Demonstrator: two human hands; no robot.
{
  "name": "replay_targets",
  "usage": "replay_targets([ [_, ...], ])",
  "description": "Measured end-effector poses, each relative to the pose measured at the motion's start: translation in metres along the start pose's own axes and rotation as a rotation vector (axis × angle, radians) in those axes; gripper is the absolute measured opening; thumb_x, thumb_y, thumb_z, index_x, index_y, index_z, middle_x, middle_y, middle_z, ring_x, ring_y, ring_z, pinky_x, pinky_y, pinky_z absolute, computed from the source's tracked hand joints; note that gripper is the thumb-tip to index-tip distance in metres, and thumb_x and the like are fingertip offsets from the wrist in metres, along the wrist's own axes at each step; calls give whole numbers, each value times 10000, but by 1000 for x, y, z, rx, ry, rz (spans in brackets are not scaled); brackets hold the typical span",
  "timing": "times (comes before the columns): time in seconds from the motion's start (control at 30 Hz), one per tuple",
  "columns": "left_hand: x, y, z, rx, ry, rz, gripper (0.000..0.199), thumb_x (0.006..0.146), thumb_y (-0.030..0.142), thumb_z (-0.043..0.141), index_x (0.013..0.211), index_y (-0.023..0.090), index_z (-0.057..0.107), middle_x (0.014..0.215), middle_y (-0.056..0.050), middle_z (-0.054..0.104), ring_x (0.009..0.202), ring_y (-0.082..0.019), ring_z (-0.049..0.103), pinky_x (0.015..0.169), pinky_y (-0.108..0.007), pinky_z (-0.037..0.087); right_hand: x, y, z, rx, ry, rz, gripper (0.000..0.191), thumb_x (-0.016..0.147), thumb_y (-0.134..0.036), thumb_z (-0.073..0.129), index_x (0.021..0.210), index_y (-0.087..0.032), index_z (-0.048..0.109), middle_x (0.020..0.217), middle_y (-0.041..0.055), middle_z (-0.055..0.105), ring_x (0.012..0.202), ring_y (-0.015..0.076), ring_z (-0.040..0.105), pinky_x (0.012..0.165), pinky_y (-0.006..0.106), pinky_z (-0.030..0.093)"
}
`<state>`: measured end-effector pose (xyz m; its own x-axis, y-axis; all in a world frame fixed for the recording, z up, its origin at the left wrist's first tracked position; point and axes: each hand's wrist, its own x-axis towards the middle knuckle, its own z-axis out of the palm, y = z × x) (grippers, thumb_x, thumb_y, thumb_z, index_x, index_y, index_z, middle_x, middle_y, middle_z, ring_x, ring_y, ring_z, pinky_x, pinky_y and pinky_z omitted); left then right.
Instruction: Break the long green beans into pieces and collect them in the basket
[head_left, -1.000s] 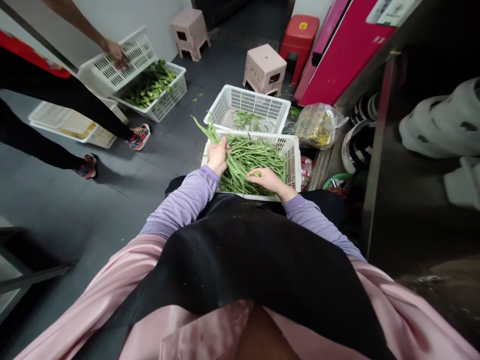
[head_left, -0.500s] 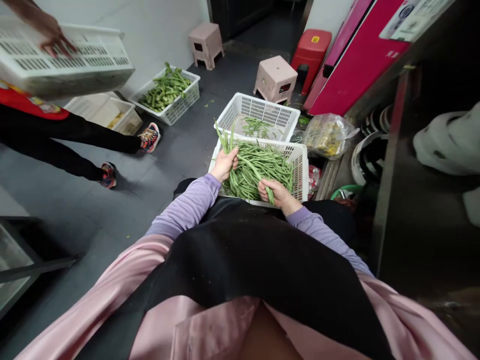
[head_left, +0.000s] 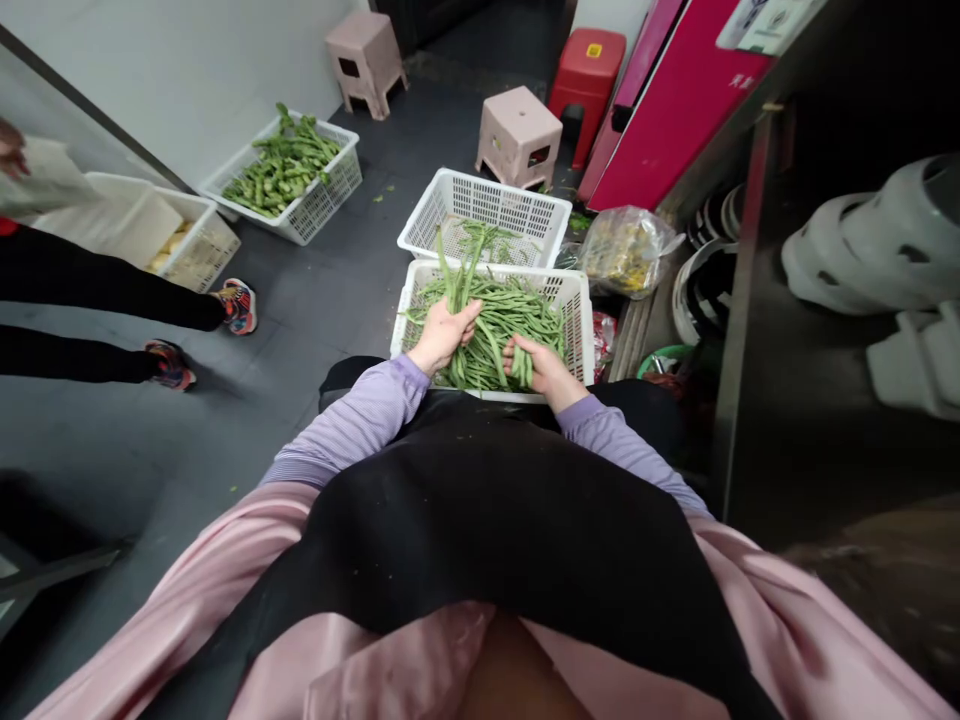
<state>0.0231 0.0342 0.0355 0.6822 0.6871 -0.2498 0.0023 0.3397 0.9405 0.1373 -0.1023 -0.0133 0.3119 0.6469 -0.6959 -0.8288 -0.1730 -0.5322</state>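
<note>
A white plastic basket [head_left: 580, 325] full of long green beans [head_left: 517, 312] stands at my lap. Over its left part my left hand [head_left: 444, 333] is closed round a bunch of beans whose ends stick up above the fist. My right hand [head_left: 541, 368], at the basket's near right, has its fingers curled round short bean pieces. Just behind, a second white basket [head_left: 427, 215] holds a small heap of thin green beans or scraps [head_left: 484, 240].
Leafy green stalks fill a basket [head_left: 330, 195] at the back left. Another person's legs [head_left: 112, 290] are at the left, near white bins [head_left: 214, 250]. Stools [head_left: 520, 130] stand behind the baskets. A plastic bag [head_left: 628, 250] and metal counter [head_left: 739, 300] are at the right.
The view has shifted, so things sit further left and slightly higher or lower. My right hand now holds short pieces instead of a long bean end. The other person's raised basket has left the view.
</note>
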Motion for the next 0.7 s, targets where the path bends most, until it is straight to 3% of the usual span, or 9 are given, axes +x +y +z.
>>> replay_targets([
  [0.1,2,-12,3,26,-69,-48,443,744,386,879,759,197,478,487,106,404,382,-34,344,388,-188,254,-10,6,21,-57,-236,103,263,1016,-390,577,846,-192,544,582,-35,568,429,106,513,453,220,468],
  [0.23,5,-11,-1,-22,-74,-107,391,767,372,865,804,179,526,471,133,351,363,-25,306,377,-175,228,-19,10,25,-87,-369,94,357,1000,-454,617,789,-207,470,509,-109,338,362,58,286,406,179,322],
  [0.43,17,1,-12,-30,-94,-118,335,864,394,783,778,163,557,463,127,319,358,-23,287,371,-167,219,-26,13,14,-112,-381,56,430,1000,-510,605,751,-215,415,525,-101,321,385,58,252,409,187,297],
  [0.6,13,-2,-10,52,-198,-92,338,831,405,810,799,168,571,465,117,352,364,-37,303,375,-190,237,-26,7,17,-97,-349,46,445,993,-548,601,754,-213,432,527,-106,291,386,56,233,404,187,273],
  [0.7,14,-6,-11,148,-115,-16,343,777,293,850,728,182,529,473,93,412,381,-40,336,391,-198,247,-26,5,16,-103,-338,32,430,980,-545,624,770,-204,467,541,-99,339,393,52,257,411,186,297],
])
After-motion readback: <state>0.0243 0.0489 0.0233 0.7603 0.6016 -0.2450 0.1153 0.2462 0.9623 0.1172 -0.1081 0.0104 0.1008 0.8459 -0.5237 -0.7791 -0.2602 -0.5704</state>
